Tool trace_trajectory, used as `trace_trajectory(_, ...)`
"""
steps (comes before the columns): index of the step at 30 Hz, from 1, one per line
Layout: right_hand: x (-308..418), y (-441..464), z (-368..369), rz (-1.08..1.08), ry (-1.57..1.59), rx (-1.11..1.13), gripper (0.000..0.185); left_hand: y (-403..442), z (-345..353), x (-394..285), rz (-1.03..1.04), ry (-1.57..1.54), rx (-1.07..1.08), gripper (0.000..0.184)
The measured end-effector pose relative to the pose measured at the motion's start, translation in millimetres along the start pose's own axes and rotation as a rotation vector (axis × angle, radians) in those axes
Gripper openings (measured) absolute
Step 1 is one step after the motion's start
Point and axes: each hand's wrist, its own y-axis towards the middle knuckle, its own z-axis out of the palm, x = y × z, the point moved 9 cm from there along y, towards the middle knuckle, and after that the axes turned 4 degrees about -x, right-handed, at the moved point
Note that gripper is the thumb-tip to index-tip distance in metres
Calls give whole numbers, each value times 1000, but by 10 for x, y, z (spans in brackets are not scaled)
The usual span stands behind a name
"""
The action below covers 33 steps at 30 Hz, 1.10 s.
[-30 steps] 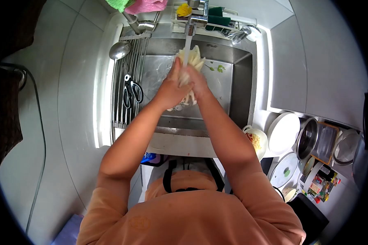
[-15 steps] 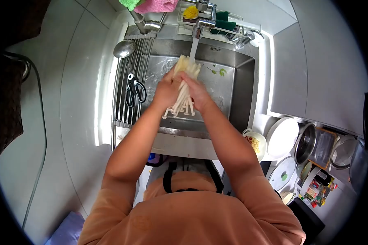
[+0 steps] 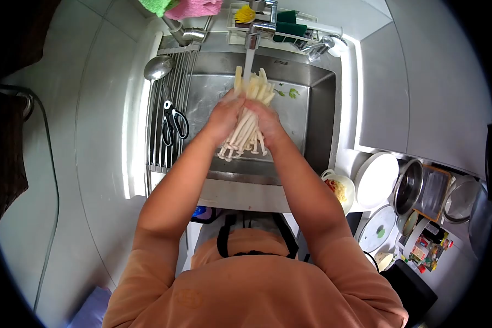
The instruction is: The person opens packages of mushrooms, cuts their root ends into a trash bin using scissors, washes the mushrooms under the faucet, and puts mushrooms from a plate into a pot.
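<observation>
Left hand [image 3: 223, 118] and right hand [image 3: 266, 119] hold mushroom bunch [image 3: 245, 132] between them, fingers curled in around stems, some fingertips hidden. Bunch over sink [image 3: 296, 127], caps toward 6 o'clock, pale opposite ends toward 12, under water stream [image 3: 249, 62] from faucet [image 3: 252, 40]. From bunch: green leaves [image 3: 293, 93] at 2 o'clock; scissors [image 3: 168, 117] at 9, on rack [image 3: 158, 157]; ladle [image 3: 158, 68] at 10; bowl [image 3: 349, 201] of chopped food at 4.

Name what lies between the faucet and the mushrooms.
A stream of water, falling from the faucet onto the mushrooms; the head view shows it.
</observation>
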Motion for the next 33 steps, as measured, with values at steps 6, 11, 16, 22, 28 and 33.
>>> trace_trajectory(6, -24, 7, 9, 41, -116, 39, 35, 129, 20, -300, 255, 349, -222, 34)
trace_trajectory(11, -18, -7, 9, 1, -120, 35, 38, 81, -113, -412, 211, 503, -419, 44)
trace_trajectory(16, -23, -7, -54, 5, -41, -12, 41, 122, -247, 30, 34, 112, -311, 42)
trace_trajectory(22, -4, -120, -91, 16, -21, 47, 42, -250, -24, 80, -106, -241, -107, 29)
trace_trajectory(28, 20, -158, -133, -46, -30, 69, 39, -385, 89, 60, 6, -192, -114, 25)
trace_trajectory(33, 23, -203, -98, -43, -20, 21, 38, -305, -33, -82, 164, 164, -190, 21)
